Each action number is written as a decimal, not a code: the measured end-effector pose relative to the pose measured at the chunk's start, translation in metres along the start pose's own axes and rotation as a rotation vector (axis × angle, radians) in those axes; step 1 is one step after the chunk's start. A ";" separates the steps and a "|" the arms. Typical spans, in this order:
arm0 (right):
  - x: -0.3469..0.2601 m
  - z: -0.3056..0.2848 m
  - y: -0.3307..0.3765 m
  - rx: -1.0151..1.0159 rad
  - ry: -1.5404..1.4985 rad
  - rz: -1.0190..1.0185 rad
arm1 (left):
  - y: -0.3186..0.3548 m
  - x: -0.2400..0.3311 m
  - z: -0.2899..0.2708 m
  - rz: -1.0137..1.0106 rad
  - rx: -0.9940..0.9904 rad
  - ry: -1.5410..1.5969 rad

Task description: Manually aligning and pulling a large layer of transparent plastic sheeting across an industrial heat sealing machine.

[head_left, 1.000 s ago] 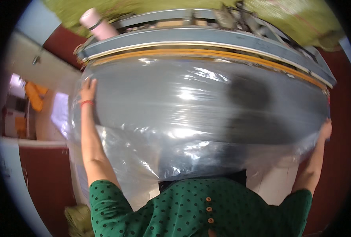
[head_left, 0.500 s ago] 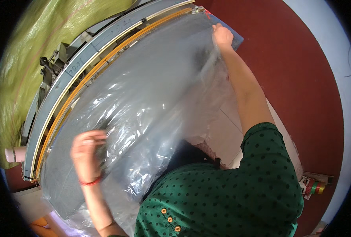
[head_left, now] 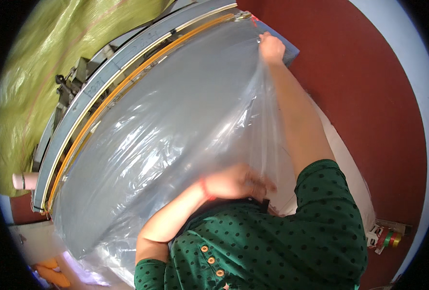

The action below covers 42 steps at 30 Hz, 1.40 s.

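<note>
A large clear plastic sheet [head_left: 166, 140], spread over the grey machine bed [head_left: 127, 53], is pinched at its far corner by the closed right hand [head_left: 271, 47] and gripped near the chest by the curled left hand [head_left: 238, 181].

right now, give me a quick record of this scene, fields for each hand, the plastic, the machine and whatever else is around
left hand: left hand rests on the large clear plastic sheet near its lower edge, red band on the wrist
right hand: right hand grips the sheet's far corner, arm stretched out
sheet: spread over the long grey machine bed with an orange strip, wrinkled and glossy
beyond machine: yellow-green plastic covering
floor: dark red floor
clothing: green dotted shirt
</note>
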State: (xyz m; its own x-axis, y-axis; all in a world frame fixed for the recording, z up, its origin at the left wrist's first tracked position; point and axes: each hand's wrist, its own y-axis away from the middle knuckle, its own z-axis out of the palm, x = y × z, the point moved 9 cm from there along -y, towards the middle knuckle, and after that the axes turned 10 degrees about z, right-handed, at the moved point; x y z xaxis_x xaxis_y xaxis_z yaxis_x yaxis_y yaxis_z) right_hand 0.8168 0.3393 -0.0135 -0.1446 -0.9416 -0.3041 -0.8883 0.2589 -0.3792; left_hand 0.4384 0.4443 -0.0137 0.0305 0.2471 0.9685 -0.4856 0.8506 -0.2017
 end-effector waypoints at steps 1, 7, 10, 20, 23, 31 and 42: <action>-0.003 0.003 0.001 -0.015 0.009 -0.002 | 0.015 0.038 0.013 0.109 -0.076 0.039; 0.023 -0.007 0.000 -0.017 0.116 0.039 | 0.130 0.116 0.008 0.279 0.244 -0.726; 0.000 -0.012 0.005 -0.010 0.061 -0.016 | 0.322 0.212 -0.019 0.268 0.722 -1.075; 0.001 0.008 -0.001 -0.012 0.104 -0.064 | 0.658 0.266 0.147 0.663 2.425 -0.892; 0.000 0.005 -0.001 -0.005 0.124 -0.051 | 0.671 0.319 0.095 -0.766 2.300 -1.715; 0.017 0.000 -0.003 0.029 0.120 -0.037 | 0.438 0.225 -0.063 -0.571 1.095 -1.805; 0.063 -0.001 -0.019 -0.030 0.156 -0.008 | 0.486 0.131 -0.059 -0.701 1.265 -1.618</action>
State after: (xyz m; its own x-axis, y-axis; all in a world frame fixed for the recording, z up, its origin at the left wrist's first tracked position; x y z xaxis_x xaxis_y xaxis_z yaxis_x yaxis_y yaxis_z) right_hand 0.8247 0.2752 -0.0243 -0.2016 -0.9661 -0.1612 -0.9019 0.2473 -0.3541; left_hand 0.2578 0.9178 0.0069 0.1780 -0.9621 0.2065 -0.9104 -0.2406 -0.3365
